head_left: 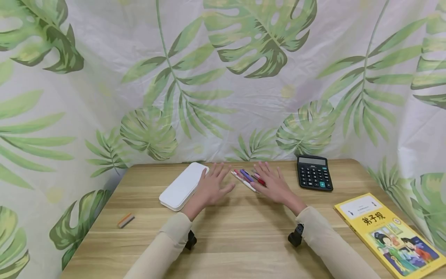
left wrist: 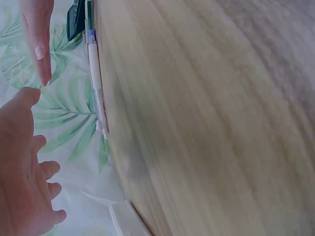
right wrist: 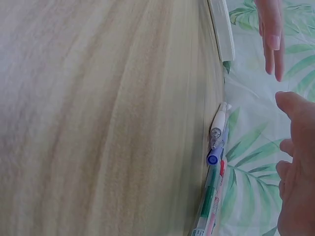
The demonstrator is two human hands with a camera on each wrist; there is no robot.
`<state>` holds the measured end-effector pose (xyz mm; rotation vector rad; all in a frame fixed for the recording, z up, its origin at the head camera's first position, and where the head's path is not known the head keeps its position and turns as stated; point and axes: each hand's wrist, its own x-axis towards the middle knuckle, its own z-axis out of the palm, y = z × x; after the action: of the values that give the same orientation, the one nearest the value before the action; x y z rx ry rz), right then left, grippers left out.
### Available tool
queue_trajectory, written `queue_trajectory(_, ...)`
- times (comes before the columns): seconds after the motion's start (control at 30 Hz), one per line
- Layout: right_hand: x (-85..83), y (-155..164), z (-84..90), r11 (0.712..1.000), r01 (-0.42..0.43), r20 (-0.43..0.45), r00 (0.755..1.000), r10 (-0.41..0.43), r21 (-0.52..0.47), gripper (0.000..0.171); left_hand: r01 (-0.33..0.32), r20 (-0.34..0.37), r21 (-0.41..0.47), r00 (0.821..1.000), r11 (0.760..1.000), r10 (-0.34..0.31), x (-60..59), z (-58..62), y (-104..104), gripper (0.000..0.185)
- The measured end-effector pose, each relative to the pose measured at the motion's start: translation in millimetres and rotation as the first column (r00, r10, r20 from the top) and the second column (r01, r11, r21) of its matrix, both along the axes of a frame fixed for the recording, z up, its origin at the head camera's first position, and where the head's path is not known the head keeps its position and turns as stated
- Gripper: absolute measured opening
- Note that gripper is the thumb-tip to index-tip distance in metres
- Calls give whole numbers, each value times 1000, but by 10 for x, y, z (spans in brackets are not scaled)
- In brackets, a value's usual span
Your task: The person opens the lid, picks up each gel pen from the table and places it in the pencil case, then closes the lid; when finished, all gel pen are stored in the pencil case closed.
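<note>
Both hands reach forward over the wooden table with fingers straight and spread, holding nothing. The left hand (head_left: 213, 186) is beside a white flat case (head_left: 182, 186) and overlaps its right edge in the head view. My right hand (head_left: 273, 184) hovers by a small pile of pens (head_left: 245, 176), covering part of it in the head view. In the right wrist view the pile shows a white pen (right wrist: 218, 123), a blue-capped pen (right wrist: 213, 158) and a green pen (right wrist: 208, 196). Palms face down, with a gap between the two hands.
A black calculator (head_left: 314, 173) lies at the back right. A yellow picture book (head_left: 390, 236) is on the right edge of the table (head_left: 240, 248). Two small sticks, one orange and one grey (head_left: 126, 221), lie at the left. Behind hangs a leaf-patterned cloth (head_left: 216, 77).
</note>
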<state>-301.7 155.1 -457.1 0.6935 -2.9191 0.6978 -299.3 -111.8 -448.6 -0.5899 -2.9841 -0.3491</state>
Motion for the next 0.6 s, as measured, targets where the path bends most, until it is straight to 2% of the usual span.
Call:
queue_trajectory(0.3, -36, -43, 49, 1000, -5, -18, 1000, 5, -16, 74, -17, -83, 88, 996, 996, 24, 31, 100, -245, 76)
queue_trajectory(0.47, -95, -169, 90, 998, -31, -48, 998, 28, -63, 71, -27, -102, 139, 994, 990, 41, 58, 194, -496, 82)
queue_trajectory(0.6, -120, -313, 135, 989, -68, -32, 997, 64, -134, 65, -32, -86, 222, 995, 975, 52, 58, 231, -741, 87)
